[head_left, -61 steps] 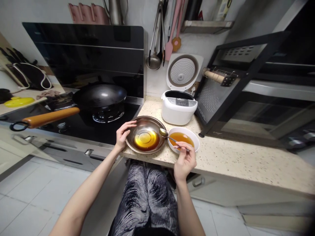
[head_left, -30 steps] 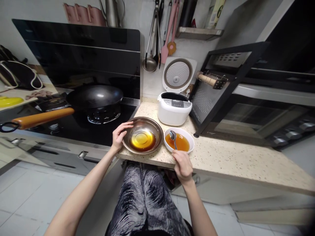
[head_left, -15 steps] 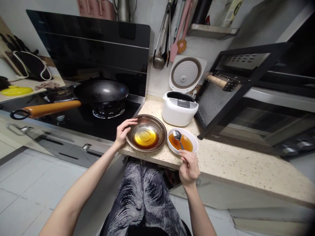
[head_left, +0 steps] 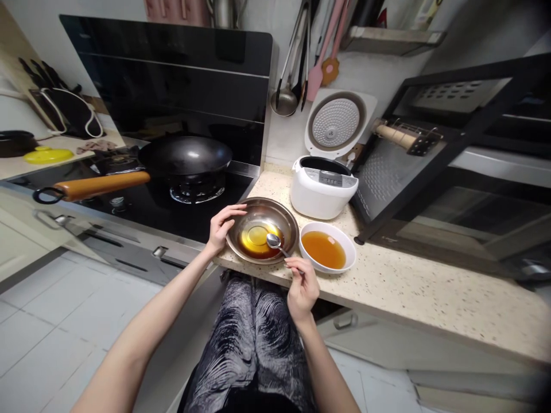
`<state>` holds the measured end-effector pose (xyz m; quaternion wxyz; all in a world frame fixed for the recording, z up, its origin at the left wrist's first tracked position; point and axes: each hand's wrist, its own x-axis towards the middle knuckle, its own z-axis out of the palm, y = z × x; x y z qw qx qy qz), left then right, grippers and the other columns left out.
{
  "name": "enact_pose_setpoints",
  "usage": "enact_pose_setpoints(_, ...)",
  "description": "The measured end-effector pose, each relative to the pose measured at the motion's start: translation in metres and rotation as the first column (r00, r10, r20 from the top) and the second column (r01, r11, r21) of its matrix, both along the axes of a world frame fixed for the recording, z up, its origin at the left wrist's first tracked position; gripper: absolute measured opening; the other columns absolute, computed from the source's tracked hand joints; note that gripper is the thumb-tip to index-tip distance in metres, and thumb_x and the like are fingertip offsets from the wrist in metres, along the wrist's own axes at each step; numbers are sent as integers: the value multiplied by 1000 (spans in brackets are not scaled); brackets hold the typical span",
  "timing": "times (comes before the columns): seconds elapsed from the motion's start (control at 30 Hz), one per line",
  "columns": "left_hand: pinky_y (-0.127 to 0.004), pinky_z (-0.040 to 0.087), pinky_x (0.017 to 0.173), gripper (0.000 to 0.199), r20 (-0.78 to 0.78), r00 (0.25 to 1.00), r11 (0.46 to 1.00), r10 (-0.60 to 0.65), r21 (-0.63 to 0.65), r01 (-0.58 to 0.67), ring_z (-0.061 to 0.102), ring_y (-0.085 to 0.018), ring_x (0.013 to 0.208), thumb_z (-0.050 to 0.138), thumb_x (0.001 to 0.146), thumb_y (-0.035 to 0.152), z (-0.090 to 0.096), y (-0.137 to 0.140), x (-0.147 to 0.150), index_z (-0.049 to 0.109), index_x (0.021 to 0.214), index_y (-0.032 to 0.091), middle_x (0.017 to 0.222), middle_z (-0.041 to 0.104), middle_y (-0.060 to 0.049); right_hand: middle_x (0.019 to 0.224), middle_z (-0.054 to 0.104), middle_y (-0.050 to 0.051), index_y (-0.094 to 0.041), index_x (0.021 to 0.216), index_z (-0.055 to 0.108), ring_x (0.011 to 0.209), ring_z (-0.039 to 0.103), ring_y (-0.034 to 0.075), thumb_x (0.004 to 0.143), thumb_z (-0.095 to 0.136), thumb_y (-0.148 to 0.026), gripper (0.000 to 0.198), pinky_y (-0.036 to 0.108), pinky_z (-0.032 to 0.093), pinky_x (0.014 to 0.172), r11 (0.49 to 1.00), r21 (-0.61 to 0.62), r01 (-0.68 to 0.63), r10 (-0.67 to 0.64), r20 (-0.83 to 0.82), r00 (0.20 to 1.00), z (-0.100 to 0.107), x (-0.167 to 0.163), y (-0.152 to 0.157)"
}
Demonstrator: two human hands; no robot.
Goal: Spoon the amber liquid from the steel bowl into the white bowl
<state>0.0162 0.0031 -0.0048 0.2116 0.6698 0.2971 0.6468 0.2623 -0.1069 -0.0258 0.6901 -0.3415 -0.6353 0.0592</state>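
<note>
- Spoon and right hand have moved across from the white bowl to the metal bowl.
- That hand's fingers are closed in a pinch on the spoon's handle, and the spoon's round end is over the metal bowl's yellow and brown liquid (I can't tell if it touches).
- At the other side, the left hand rests on the rim, thumb and fingers a bit apart; I can't tell if they squeeze.
- Both bowls sit side by side on the tabletop.
- To do this well, I'd move the spoon low and slow, and hold the metal bowl still so nothing splashes.
</note>
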Motion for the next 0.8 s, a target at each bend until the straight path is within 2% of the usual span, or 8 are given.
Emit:
enact_pose_setpoints(0.53, -55, 48, 112, 33, -6, 1000, 1000, 10, -6, -10, 68, -34, 123, 55, 89, 28, 1, -1, 1, 82, 105, 21, 128, 77, -11, 90, 75, 4, -22, 95, 66, 87, 73, 18, 104, 51, -14, 19, 33, 60, 82, 998, -62, -1, 1, 11, 1000, -6, -3, 5)
enact_pose_setpoints(0.8, -55, 48, 113, 33, 1, 1000, 1000, -3, 1, 3, 68, -34, 124, 55, 89, 27, 0, 0, 1, 82, 106, 21, 128, 76, -11, 92, 73, 4, -21, 96, 68, 83, 70, 16, 106, 52, -23, 19, 31, 59, 78, 985, -173, -27, 2, -142, 990, -13, -7, 7)
